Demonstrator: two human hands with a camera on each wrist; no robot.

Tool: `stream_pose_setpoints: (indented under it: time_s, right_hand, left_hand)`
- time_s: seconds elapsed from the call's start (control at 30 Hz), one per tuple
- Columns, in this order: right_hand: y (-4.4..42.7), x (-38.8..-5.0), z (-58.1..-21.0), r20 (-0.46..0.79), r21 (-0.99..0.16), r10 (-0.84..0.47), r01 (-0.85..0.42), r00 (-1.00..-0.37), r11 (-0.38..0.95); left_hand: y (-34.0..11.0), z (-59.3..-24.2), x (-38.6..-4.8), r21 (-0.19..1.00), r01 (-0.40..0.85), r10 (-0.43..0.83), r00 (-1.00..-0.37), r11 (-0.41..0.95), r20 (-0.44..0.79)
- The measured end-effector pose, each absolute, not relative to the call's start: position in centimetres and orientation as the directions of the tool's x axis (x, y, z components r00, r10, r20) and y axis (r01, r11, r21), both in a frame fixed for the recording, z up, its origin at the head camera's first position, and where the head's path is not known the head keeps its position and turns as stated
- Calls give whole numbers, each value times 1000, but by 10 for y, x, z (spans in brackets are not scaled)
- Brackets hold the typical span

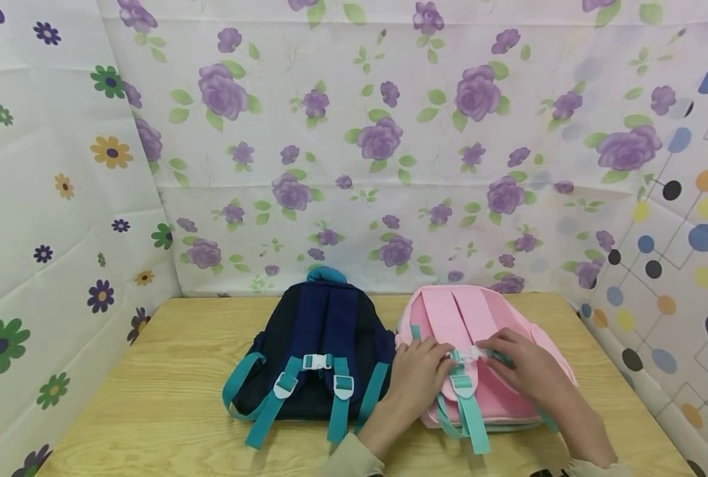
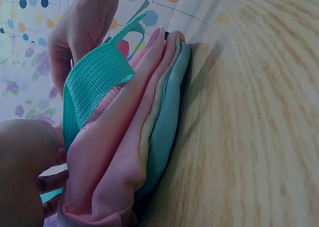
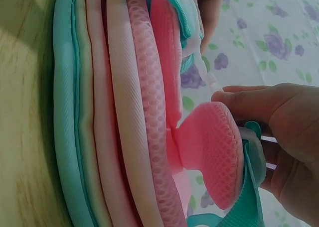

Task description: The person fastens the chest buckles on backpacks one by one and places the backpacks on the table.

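Observation:
A pink backpack (image 1: 449, 301) lies on the table with its shoulder straps facing up. Its teal webbing (image 1: 472, 414) hangs down towards the near edge. Between the two hands is a white plastic buckle (image 1: 475, 354) on the strap across the shoulder straps. My left hand (image 1: 418, 372) pinches the buckle's left part, and my right hand (image 1: 527, 371) pinches its right part. In the right wrist view the right thumb is on a white buckle piece (image 3: 212, 81). Whether the two halves are joined cannot be told.
Left of the pink backpack lies a dark navy backpack (image 1: 366, 311), straps up, its white buckle (image 1: 317, 362) fastened across them. Both bags are on a wooden table (image 1: 169, 384). Patterned cloths (image 1: 330, 132) hang behind and at both sides.

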State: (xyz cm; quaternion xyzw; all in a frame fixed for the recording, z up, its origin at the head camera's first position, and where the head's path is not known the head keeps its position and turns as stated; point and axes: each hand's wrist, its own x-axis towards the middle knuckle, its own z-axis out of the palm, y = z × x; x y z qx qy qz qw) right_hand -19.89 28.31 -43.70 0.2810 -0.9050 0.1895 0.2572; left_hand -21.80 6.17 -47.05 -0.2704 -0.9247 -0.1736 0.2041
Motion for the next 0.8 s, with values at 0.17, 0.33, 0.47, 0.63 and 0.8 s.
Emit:
stream_pose_setpoints:
  time_s: [0.17,0.33,0.47,0.63,0.8]
  right_hand:
    - [282,-199,-438,564,-187,-416,-601,-714,777]
    - [279,-199,-440,544,-194,-417,-593,-728,782]
    - [276,-198,-440,548,-195,-405,-583,-732,789]
    - [274,-196,-439,544,-190,-377,-548,-750,815]
    - [270,-197,-439,571,-163,-383,-558,-726,814]
  left_hand:
    - [62,-471,-218,204,568,422,-766,798,485]
    - [64,-472,-217,211,565,417,-769,798,483]
    - [64,-473,-217,215,563,412,-771,798,486]
    - [67,-474,-216,199,559,407,-764,805,500]
    - [69,-475,-215,193,545,400,-773,816,492]
